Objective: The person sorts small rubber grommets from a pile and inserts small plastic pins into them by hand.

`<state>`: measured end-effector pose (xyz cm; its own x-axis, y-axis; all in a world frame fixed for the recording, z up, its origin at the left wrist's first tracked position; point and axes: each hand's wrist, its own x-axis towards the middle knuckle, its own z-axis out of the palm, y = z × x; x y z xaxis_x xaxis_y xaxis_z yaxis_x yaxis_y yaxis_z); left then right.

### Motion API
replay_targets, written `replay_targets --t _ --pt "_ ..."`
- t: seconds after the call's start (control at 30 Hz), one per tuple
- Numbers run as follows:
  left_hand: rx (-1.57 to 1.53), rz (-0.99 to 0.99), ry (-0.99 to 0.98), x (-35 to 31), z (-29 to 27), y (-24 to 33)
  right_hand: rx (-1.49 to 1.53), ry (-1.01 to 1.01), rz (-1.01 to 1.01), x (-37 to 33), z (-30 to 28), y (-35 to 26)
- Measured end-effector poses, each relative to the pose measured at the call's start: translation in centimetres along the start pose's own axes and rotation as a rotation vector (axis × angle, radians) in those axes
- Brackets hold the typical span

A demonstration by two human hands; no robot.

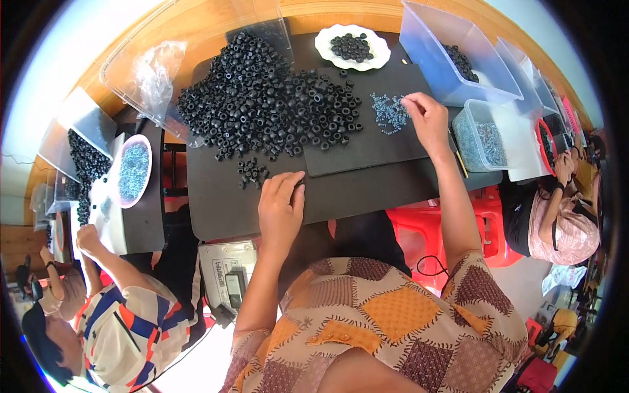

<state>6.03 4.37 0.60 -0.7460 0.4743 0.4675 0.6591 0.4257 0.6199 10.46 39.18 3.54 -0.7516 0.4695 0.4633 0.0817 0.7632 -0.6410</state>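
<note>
My right hand [429, 124] is closed in a pinch at the right edge of a small pile of tiny blue-grey pieces [388, 112]. Whatever its fingertips hold is too small to make out. The pile lies on a dark flat mat [373, 154] on the black table [223, 203]. Near the table's front edge, my left hand [280, 208] has its fingers curled together, with thumb and forefinger close; their contents are hidden. Beyond it spreads a large heap of small black hollow rings [262, 98]. A little cluster of black rings [251, 173] lies just left of that hand.
A white scalloped plate [321, 44] with black rings stands at the back. To the right are a large clear bin [426, 46] and a clear tub [481, 134] of blue-grey pieces, beside a thin yellow stick [458, 157]. Other people work at tables on both sides.
</note>
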Motion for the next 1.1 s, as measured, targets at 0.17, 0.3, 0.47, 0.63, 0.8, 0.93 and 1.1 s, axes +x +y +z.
replay_targets --t 0.17,0.3,0.47,0.63,0.8,0.93,1.1 --pt "-0.062 -0.011 0.035 -0.2 0.1 -0.2 -0.072 -0.110 -0.134 2.5 0.4 1.9" --pt "-0.181 -0.067 0.035 -0.2 -0.1 0.0 -0.185 -0.272 -0.084 4.3 2.1 2.4" --pt "-0.214 -0.049 0.057 -0.3 0.0 -0.5 -0.242 -0.338 -0.106 6.4 3.5 2.4" --pt "-0.293 -0.089 0.027 -0.2 -0.2 -0.2 -0.306 -0.512 -0.078 7.0 4.9 0.8" --pt "-0.306 -0.089 0.010 -0.1 -0.1 -0.3 -0.080 -0.644 0.070 7.7 4.2 2.0" --pt "-0.323 -0.090 0.021 -0.2 0.0 -0.6 0.230 -0.672 0.082 7.3 2.7 2.6" --pt "-0.334 -0.117 0.029 -0.2 0.0 -0.7 0.334 -0.594 0.140 5.7 0.7 2.1"
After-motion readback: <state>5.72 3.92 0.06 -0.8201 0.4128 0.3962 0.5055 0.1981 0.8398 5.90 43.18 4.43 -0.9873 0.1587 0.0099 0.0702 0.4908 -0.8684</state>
